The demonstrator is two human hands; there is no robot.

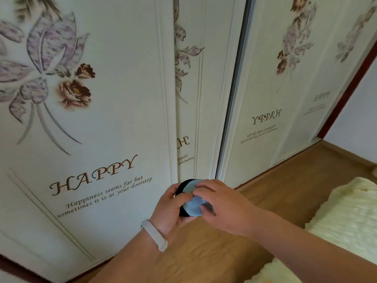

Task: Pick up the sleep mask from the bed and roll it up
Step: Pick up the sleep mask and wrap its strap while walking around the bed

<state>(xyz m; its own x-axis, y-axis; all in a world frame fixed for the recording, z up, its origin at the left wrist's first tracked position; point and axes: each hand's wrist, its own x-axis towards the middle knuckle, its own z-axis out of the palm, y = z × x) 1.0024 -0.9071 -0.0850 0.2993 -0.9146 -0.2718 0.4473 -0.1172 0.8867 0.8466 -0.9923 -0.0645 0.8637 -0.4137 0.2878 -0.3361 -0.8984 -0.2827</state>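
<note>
Sleep mask [193, 205] is held mid-air btwn both hands, off the bed, w/ wardrobe doors [91, 119] behind. Left hand [171, 211] is closed round the bundle to keep it tight; right hand [224, 205] is pinched on its blue fabric, prob. for rolling.

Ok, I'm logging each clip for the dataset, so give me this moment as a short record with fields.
setting: standing before a floral wardrobe, wood floor
item: sleep mask, blue with black strap, bunched up
left hand: grips the mask from the left
right hand: fingers press over the mask's top
wrist: pale band on left
bed: cream fuzzy cover, lower right
mask location: in the air, off the bed
</note>
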